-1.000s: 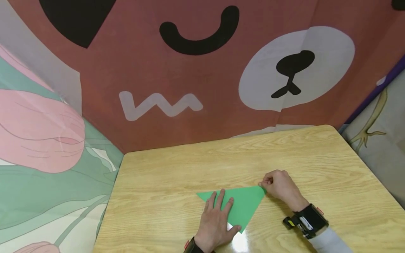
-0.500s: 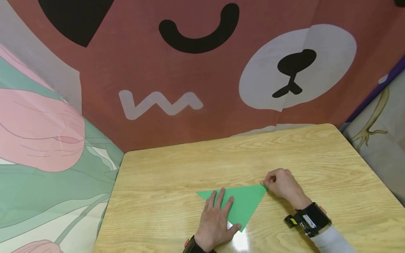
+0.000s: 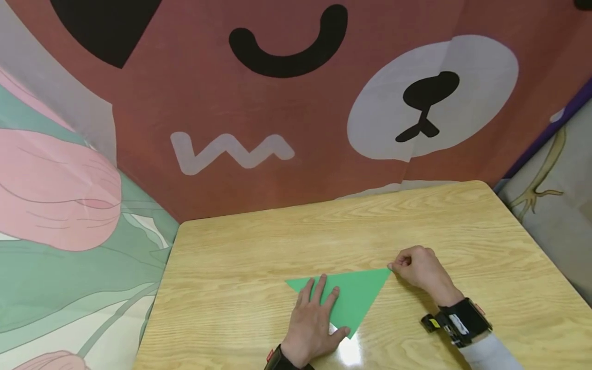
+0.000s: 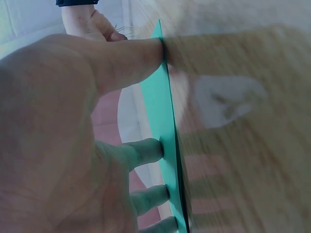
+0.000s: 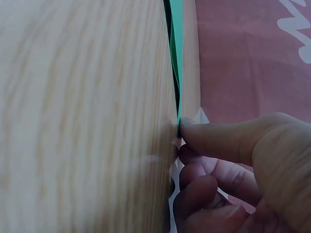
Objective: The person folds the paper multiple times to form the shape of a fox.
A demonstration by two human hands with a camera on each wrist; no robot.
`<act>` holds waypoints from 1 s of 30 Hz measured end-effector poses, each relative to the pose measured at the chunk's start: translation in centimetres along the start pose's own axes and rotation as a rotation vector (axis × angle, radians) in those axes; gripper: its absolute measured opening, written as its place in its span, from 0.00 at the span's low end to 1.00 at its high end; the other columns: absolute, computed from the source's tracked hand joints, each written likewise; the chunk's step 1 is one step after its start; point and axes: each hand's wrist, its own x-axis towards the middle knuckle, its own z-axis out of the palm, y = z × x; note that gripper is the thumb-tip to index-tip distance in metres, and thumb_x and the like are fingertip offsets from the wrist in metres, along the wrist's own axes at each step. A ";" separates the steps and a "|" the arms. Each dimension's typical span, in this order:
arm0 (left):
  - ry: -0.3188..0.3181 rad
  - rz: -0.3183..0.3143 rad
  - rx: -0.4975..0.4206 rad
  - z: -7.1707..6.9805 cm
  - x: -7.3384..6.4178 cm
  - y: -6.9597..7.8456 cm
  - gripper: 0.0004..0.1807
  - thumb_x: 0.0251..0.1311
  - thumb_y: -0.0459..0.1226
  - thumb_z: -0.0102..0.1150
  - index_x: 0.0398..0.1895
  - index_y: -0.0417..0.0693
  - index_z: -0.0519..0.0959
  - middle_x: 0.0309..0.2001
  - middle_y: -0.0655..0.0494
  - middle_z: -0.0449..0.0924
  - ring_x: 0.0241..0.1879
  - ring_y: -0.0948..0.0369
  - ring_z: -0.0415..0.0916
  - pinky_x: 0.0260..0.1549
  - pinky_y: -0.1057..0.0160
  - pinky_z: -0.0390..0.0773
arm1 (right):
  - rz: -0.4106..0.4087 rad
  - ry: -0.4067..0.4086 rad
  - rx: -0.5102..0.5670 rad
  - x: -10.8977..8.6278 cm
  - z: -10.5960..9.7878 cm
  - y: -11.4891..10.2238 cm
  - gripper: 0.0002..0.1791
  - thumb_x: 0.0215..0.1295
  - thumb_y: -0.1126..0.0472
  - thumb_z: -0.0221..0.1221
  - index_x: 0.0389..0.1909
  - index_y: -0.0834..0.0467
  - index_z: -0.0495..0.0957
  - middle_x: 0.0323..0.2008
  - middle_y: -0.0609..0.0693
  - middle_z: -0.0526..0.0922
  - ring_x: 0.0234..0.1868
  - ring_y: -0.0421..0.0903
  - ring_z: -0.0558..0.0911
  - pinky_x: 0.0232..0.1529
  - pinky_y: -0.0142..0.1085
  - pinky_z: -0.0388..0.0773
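My folded green paper triangle [image 3: 358,295] lies on the counter [image 3: 240,246], its long side turned to the far edge and one corner pointing toward me. Wood stretches between that long side and the far edge, where a printed bear backdrop [image 3: 259,103] rises; more wood runs out on either side, the left and right edges both well apart from the paper.

My hands are apart, both on the paper. My left hand [image 3: 312,326] rests palm down, fingers straight and spread over the paper's left part, thumb out to the side by the near corner. My right hand [image 3: 423,270] has its fingers curled, the thumb tip at the right corner; I cannot tell whether it pinches that corner or only presses it. A black wristband [image 3: 464,321] sits between that hand and a pale sleeve [image 3: 492,354].

From above, the triangle looks like one flat sheet. The right wrist view shows two layers, with a dark slit narrowing toward my thumb. The left wrist view sees the paper almost edge-on, my left thumb and fingertips touching it, and a thin dark gap along its lower edge.
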 end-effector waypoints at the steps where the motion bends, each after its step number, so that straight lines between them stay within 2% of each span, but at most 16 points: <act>1: 0.001 -0.001 -0.005 0.0 0.0 0.0 0.46 0.61 0.72 0.56 0.80 0.66 0.65 0.83 0.50 0.55 0.79 0.46 0.59 0.74 0.48 0.69 | 0.005 -0.002 0.000 0.0 0.0 0.0 0.15 0.64 0.56 0.72 0.18 0.50 0.82 0.18 0.42 0.77 0.22 0.41 0.72 0.26 0.31 0.67; 9: 0.013 -0.003 -0.011 -0.2 0.0 0.2 0.46 0.61 0.72 0.56 0.79 0.67 0.65 0.83 0.50 0.55 0.79 0.46 0.60 0.69 0.47 0.75 | 0.017 0.019 0.004 -0.2 -0.3 0.7 0.14 0.64 0.55 0.72 0.20 0.50 0.84 0.20 0.42 0.79 0.23 0.41 0.73 0.26 0.31 0.68; 16: 0.007 -0.003 0.024 -0.1 0.0 0.1 0.46 0.62 0.73 0.54 0.80 0.67 0.64 0.83 0.50 0.55 0.79 0.47 0.59 0.72 0.49 0.72 | 0.015 0.032 0.020 -0.1 -0.1 1.1 0.12 0.63 0.56 0.73 0.20 0.51 0.85 0.20 0.42 0.80 0.23 0.41 0.74 0.27 0.30 0.70; 27: 0.021 -0.004 -0.003 -0.3 0.0 0.1 0.46 0.61 0.72 0.56 0.80 0.66 0.65 0.83 0.49 0.56 0.79 0.46 0.59 0.72 0.48 0.72 | 0.021 0.049 0.021 -0.2 -0.4 1.5 0.12 0.63 0.57 0.73 0.20 0.51 0.85 0.20 0.43 0.81 0.24 0.40 0.76 0.27 0.30 0.71; 30: 0.015 -0.006 -0.018 -0.4 -0.2 0.0 0.46 0.61 0.72 0.57 0.80 0.66 0.65 0.83 0.49 0.56 0.79 0.46 0.59 0.73 0.47 0.71 | -0.007 0.078 0.003 -0.2 -0.4 1.8 0.13 0.63 0.60 0.72 0.20 0.52 0.83 0.21 0.43 0.81 0.25 0.41 0.75 0.28 0.30 0.70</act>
